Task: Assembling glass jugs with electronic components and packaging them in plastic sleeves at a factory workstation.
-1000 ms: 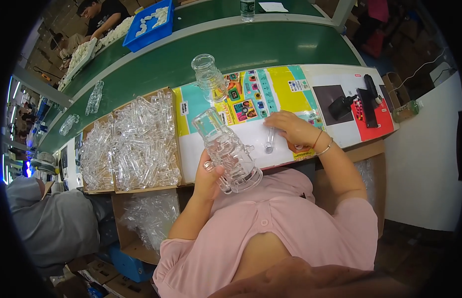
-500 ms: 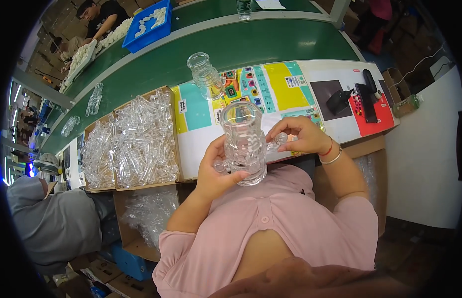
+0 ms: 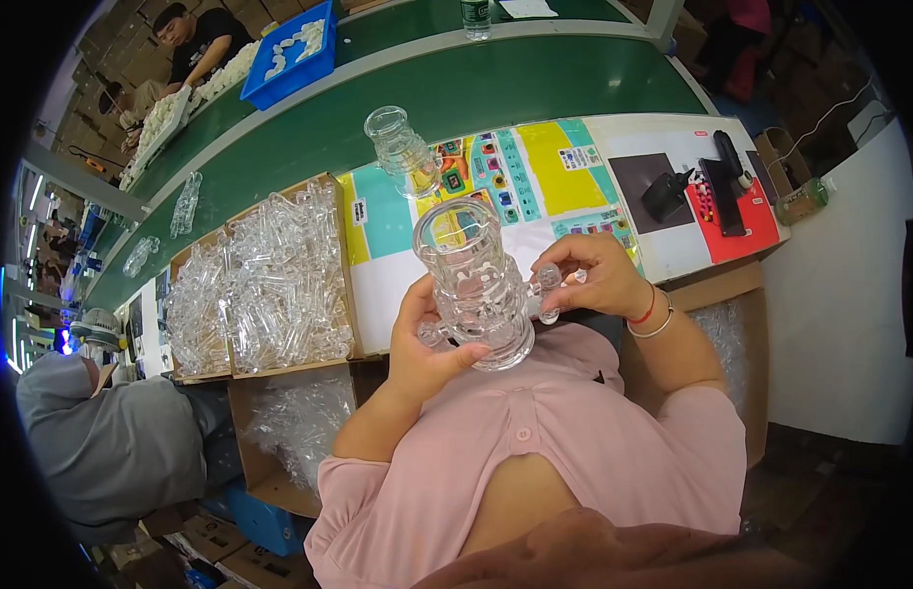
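Observation:
My left hand [image 3: 422,344] is wrapped round the lower part of a clear, ridged plastic cup-shaped body [image 3: 464,265], its open mouth tilted toward the upper left. A round clear knob [image 3: 432,335] sticks out beside that hand. My right hand [image 3: 599,280] pinches a small clear plastic piece with rounded ends [image 3: 548,285] against the right side of the body. Whether the piece is fixed there I cannot tell. A similar clear plastic body [image 3: 401,152] stands farther back on the printed sheets.
Cardboard trays [image 3: 350,294] full of small clear parts lie left of my hands. Boxes with clear pieces [image 3: 299,422] sit below the table. At right are a black bottle [image 3: 664,199] and a dark phone-like object [image 3: 723,201]. Co-workers sit at far left and near left.
The cup-shaped body has tilted, its mouth moving left. My right hand has brought the small piece up against its side, with the piece now more upright.

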`<state>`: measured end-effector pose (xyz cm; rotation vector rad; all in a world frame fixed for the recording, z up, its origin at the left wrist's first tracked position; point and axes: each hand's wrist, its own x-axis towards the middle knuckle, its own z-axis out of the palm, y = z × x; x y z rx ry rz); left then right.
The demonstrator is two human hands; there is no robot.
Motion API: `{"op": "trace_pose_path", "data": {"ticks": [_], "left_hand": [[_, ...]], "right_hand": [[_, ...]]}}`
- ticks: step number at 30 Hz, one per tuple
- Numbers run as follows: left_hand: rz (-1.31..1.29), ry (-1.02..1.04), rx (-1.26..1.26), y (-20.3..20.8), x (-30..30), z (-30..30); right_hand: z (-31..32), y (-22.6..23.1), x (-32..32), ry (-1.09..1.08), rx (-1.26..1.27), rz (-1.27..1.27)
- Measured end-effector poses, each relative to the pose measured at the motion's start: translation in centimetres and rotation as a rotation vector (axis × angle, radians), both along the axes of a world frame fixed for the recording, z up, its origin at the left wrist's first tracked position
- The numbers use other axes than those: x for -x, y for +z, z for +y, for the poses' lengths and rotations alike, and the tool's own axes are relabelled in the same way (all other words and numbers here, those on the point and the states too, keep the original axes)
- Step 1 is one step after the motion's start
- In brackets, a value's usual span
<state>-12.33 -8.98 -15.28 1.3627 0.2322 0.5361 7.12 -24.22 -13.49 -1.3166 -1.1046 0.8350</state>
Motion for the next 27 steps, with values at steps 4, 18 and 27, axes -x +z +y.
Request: {"op": "trace_pose_path", "data": {"ticks": [4,18,27], "left_hand": [[-0.012,-0.044,0.025,0.0,-0.3,0.1],[-0.056,-0.397,-0.202,-1.2,-0.3,0.8],[-0.483,-0.617,-0.801,-0.9,2.7,-2.1]], "right_hand": [[-0.1,-0.4,0.2,-0.024,0.018,-0.026],[1.6,0.4,1.8,0.047,-0.355,0.119],[-2.7,-0.7,7.0,0.402,-0.507,-0.296]]}}
